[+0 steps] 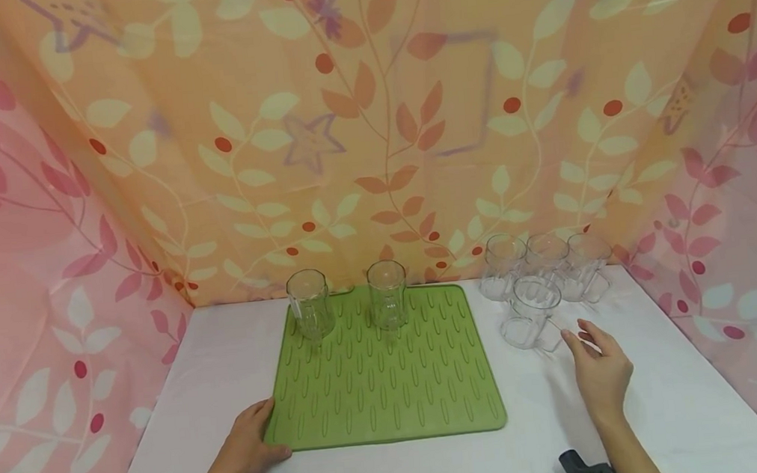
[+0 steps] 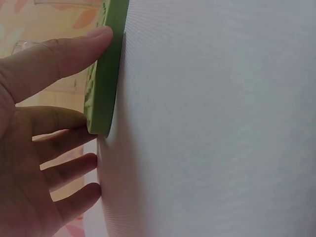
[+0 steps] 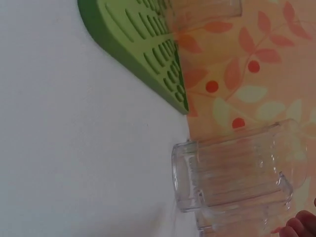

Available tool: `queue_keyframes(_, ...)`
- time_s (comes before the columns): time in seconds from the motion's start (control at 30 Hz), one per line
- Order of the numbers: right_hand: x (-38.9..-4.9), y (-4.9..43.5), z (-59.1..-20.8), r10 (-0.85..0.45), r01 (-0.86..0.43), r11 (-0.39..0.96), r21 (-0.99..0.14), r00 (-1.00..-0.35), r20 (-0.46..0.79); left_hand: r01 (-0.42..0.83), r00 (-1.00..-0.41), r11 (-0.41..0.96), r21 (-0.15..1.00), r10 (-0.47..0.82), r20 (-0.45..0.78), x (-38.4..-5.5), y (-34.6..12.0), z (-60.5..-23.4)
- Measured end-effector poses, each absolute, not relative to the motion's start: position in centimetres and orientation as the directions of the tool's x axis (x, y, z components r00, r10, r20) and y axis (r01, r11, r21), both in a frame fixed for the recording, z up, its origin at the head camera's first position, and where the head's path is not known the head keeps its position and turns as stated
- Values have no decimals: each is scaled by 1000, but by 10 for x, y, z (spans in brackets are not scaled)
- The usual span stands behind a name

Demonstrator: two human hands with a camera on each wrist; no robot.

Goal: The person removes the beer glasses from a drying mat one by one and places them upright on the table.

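My left hand (image 1: 250, 439) rests at the near left corner of a green ribbed mat (image 1: 391, 385). In the left wrist view its thumb touches the mat's edge, with the other fingers spread loosely around the corner. My right hand (image 1: 603, 371) is beside the handle of the nearest clear glass mug (image 1: 528, 321), thumb and fingers loosely bent and apart. The right wrist view shows just the fingertips (image 3: 298, 224) at the lower right, close to a clear mug (image 3: 237, 170). Two more clear mugs, one left (image 1: 310, 306) and one right (image 1: 388, 296), stand on the mat's far part.
Behind the nearest mug, three clear glass mugs (image 1: 543, 267) stand close together in a row at the back right. A white cloth (image 1: 440, 471) covers the table. Patterned orange fabric (image 1: 368, 117) hangs at the back, with pink fabric (image 1: 42, 333) at both sides.
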State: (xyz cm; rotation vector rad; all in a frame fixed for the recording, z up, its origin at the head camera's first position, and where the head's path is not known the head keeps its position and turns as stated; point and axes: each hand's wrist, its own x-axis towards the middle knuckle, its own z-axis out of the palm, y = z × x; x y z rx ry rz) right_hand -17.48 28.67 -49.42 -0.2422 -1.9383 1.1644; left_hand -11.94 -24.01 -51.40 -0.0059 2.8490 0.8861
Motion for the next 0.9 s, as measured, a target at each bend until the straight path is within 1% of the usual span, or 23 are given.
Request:
queue_keyframes(0.23, -180, 269, -479, 430, -385, 544, -746, -636, 641, -44, -990, 824, 564, 41, -138, -120, -240, -515)
queue_keyframes(0.33, -184, 261, -473, 390, -446, 524, -725, -631, 670, -40, -990, 827, 560, 41, -132, -120, -240, -516)
queue_keyframes(0.4, -187, 254, -469, 365, -477, 499, -723, -641, 675, -45, -990, 831, 554, 36, -134, -120, -240, -516)
queue_keyframes(0.47, -190, 243, -463, 345, -493, 464, -736, -665, 663, -52, -989, 833, 550, 34, -144, -120, -239, -513)
queue_keyframes(0.63, -193, 215, -450, 282, -482, 381, -789, -752, 596, -62, -987, 829, 555, 30, -155, -121, -238, -513)
queue_keyframes(0.77, -206, 199, -458, 235, -452, 318, -833, -814, 532, -67, -987, 827, 558, 27, -159, -121, -237, -513)
queue_keyframes(0.9, -219, 184, -469, 173, -412, 304, -859, -863, 475, -68, -987, 829, 555, 24, -157, -121, -238, -513)
